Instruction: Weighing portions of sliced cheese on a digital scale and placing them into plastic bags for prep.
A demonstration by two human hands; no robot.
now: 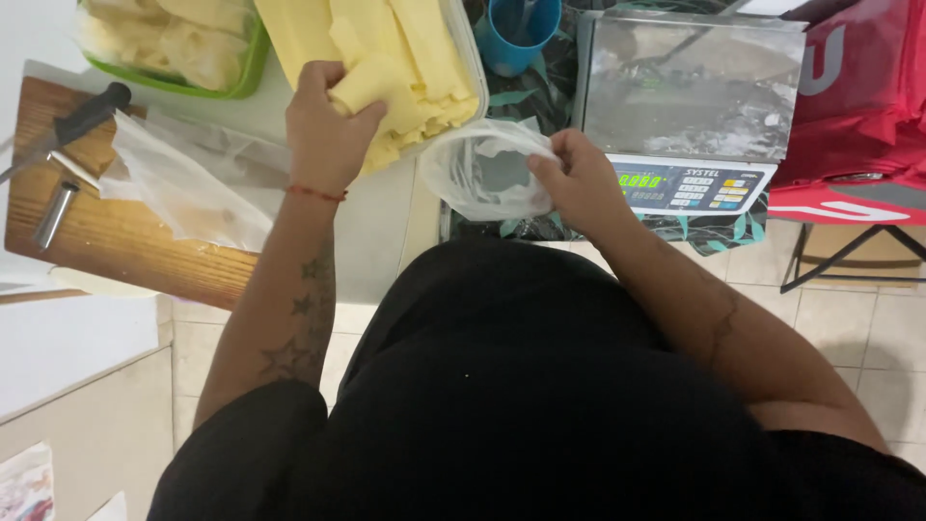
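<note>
Head camera view, looking straight down: the left hand (326,130) is clamped around a pale yellow block of soft cheese-like food (371,85), fingers wrapped over its near end. That block runs with its long axis from the hand up and to the right, its far end pointing toward the top of the picture, and it lies at the near edge of a clear plastic tub (470,58) filled with more pale yellow sticks lined up the same way. The right hand (582,183) pinches the rim of a thin clear plastic bag (479,174), fingers together on the film, the bag's mouth gaping toward the left hand.

One white worktop (386,232) carries one wooden cutting board (116,241), with one black-handled knife (68,125) and a sheet of crumpled clear film (183,188) lying on it. One green-rimmed tray (246,68) of pale pieces stands at the top left. One blue plastic cup (516,34) stands beside the tub. One electronic scale with a steel pan (690,92) sits on a leaf-patterned cloth (540,96), its display lit green. One red fabric bag (854,106) rests at the right. Beige floor tiles (849,318) show below.
</note>
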